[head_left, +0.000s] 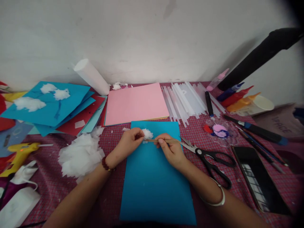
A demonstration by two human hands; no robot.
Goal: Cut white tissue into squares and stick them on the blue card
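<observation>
A blue sheet of paper [154, 183] lies in front of me on the red checked tablecloth. Near its top edge sits a small white tuft of tissue [147, 134]. My left hand [131, 141] is closed, pinching that tuft from the left. My right hand [171, 151] is closed round a thin wooden stick [152, 140], whose tip points left under the tuft. Both wrists rest over the sheet's sides.
Black-handled scissors [209, 156] lie right of my right hand. A phone [257, 179], paint palette [220, 130], pens and bottles are at right. A pink sheet [135, 103] and white strips [187, 99] lie behind. A tissue pile [79, 155], yellow glue gun [20, 153] and blue cloud sheets [47, 104] are at left.
</observation>
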